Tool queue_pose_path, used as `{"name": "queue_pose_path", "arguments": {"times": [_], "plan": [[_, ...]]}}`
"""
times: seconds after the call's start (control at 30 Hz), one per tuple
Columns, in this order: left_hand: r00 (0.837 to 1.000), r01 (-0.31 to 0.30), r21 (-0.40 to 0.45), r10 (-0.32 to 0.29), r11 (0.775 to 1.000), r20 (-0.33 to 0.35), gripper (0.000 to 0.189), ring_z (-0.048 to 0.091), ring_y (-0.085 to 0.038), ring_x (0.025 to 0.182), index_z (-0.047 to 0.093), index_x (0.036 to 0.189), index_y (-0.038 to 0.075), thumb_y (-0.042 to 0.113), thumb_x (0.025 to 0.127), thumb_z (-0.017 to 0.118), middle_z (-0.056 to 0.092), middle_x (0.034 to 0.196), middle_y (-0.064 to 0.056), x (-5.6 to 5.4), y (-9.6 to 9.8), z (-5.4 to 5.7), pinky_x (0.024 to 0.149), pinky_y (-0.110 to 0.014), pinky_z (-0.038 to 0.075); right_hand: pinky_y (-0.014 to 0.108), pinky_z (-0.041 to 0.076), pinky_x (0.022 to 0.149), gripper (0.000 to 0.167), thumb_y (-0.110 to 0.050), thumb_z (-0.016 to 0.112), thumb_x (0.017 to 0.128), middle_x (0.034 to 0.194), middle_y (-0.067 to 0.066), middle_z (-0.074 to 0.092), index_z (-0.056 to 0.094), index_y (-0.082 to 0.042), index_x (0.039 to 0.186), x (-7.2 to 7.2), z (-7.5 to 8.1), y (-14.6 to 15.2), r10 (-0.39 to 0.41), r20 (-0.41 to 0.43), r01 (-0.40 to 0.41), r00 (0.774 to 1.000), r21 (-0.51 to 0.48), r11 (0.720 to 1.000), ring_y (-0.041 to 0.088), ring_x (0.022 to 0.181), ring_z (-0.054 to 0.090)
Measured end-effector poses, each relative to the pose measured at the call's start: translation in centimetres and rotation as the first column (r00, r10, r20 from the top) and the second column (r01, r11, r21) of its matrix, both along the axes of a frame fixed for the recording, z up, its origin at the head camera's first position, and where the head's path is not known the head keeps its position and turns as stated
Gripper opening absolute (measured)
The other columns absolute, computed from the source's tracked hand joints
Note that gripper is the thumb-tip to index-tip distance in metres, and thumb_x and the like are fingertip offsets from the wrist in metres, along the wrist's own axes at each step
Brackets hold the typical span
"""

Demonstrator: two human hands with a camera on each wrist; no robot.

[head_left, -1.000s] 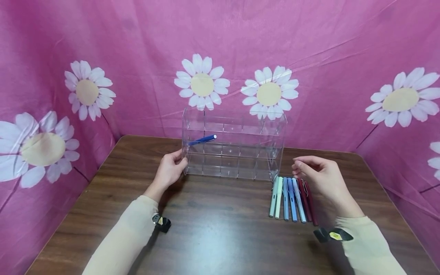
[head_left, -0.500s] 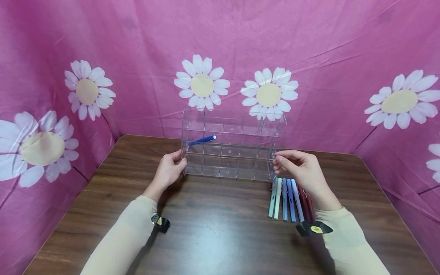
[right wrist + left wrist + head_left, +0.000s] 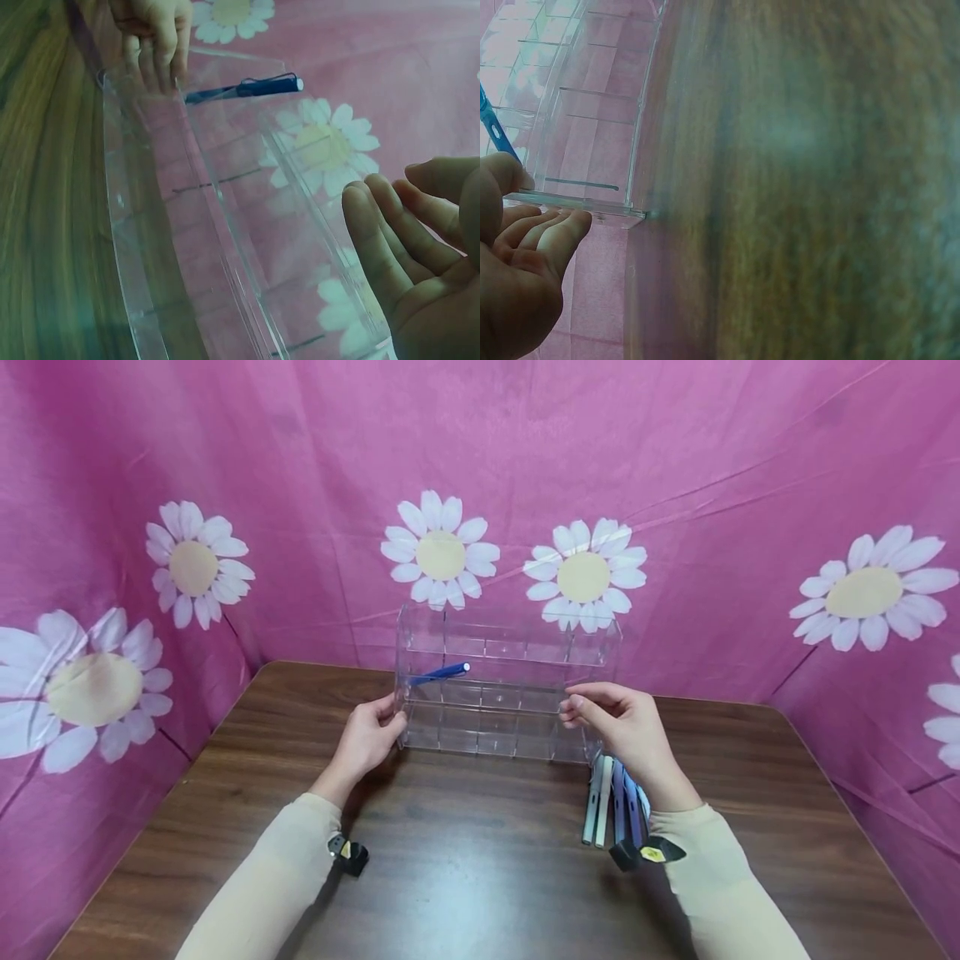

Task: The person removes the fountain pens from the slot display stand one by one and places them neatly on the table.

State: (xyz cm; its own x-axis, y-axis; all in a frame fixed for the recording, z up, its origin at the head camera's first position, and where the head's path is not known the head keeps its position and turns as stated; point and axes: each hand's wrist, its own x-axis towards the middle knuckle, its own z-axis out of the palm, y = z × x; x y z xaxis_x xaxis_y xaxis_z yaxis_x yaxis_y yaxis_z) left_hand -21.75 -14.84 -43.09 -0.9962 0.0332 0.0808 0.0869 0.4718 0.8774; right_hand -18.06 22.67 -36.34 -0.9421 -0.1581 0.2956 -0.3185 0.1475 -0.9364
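A clear plastic pen organizer point(image 3: 497, 743) with tiered compartments stands toward the back of the table. My left hand point(image 3: 367, 735) grips its left side wall, thumb on one face and fingers on the other, as the left wrist view shows. Leaning in the leftmost part of the middle tier is a blue pen point(image 3: 442, 674) with a clip and a white end. My right hand point(image 3: 626, 727) hovers at the organizer's right front, fingers loosely bent. Nothing shows between the fingertips point(image 3: 360, 202) in the right wrist view.
Several pens point(image 3: 602, 802), in pale green, blue and other shades, lie side by side at the organizer's front right corner, partly hidden under my right hand and wrist. A pink curtain point(image 3: 712, 468) with daisies hangs behind the wooden table point(image 3: 450, 860).
My right hand has moved left, from above the right end of the pen row to the organizer's right front. My left hand keeps its grip and the blue pen stays where it was.
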Motion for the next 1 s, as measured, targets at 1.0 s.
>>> {"name": "queue_pose_path", "arguments": {"times": [1.0], "plan": [[1.000,0.012,0.035,-0.011,0.999,-0.016,0.049,0.066,-0.009,0.077,0.061,0.150,-0.002,0.006,0.102,0.058,0.077,0.123,-0.028,0.0,0.0,-0.1,0.062,-0.018,0.052,0.036,0.064,0.092,0.030,-0.007,0.071,0.103,0.124,0.028,0.077,0.073,0.008,0.129,-2.4,0.4,-5.8,0.020,0.031,-0.020,0.999,-0.004,1.000,0.013,0.097,0.081]]}}
